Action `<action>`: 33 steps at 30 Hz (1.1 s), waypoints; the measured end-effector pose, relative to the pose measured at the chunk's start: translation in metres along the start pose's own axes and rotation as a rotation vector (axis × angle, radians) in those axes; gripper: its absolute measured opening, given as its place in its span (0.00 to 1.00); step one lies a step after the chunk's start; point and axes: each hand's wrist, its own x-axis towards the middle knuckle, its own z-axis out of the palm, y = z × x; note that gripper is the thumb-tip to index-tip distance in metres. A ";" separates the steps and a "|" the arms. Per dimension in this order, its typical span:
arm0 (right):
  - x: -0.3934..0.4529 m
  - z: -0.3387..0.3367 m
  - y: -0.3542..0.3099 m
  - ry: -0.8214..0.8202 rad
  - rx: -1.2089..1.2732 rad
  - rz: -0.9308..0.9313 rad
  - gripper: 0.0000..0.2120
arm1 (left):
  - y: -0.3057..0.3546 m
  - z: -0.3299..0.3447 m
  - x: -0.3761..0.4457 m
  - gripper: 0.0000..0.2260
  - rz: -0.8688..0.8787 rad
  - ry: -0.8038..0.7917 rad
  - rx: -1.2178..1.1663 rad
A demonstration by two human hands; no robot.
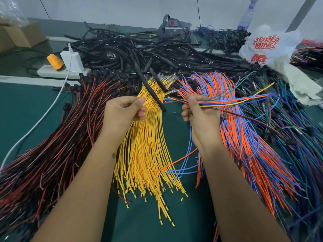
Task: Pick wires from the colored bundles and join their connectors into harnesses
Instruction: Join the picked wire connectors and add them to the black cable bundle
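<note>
Both hands are raised above the green desk (148, 224), over the yellow bundle (146, 154), which serves as reference here. Right hand (201, 114): fingers curled round a small mixed sheaf of wires (236, 102), orange, blue, yellow, green and a dark red-black one, whose long ends run out to the right of the hand; short stripped ends poke out on its left, toward the yellow bundle's far end. Left hand (125, 110): fingers curled, thumb against forefinger above the yellow bundle; whether a wire is pinched there, cannot tell. A black sleeve tube (153, 95) lies slanted across the far part of the yellow bundle, between the two hands. Left of the yellow bundle: red-black bundle (57, 137), fanned toward the near left edge, black connectors at its far end. Right of it: orange-blue bundle (244, 137), and beyond that a blue-green bundle (297, 133). Behind the yellow bundle: a heap of black cables (139, 49). Far left of it: white power strip (57, 71) with a white charger (70, 60) and an orange plug (54, 61), a white cord (35, 123) trailing toward the near left. Far right: white plastic bag (267, 48) with red print, a clear bottle (248, 16) behind it.
</note>
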 end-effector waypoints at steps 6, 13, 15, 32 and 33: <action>-0.004 0.001 -0.004 -0.102 0.070 0.089 0.07 | 0.008 0.009 -0.001 0.10 0.027 0.009 0.076; -0.012 0.007 -0.006 -0.266 0.081 0.161 0.07 | 0.037 0.042 0.006 0.26 -0.337 -0.249 -0.534; -0.014 0.007 -0.007 -0.273 0.092 0.187 0.07 | 0.039 0.046 0.007 0.28 -0.359 -0.270 -0.569; -0.012 0.006 -0.004 -0.214 0.046 0.101 0.05 | 0.028 0.041 0.004 0.16 -0.318 -0.335 -0.242; -0.012 0.006 -0.004 -0.204 0.034 0.086 0.05 | 0.026 0.040 0.002 0.11 -0.276 -0.312 -0.197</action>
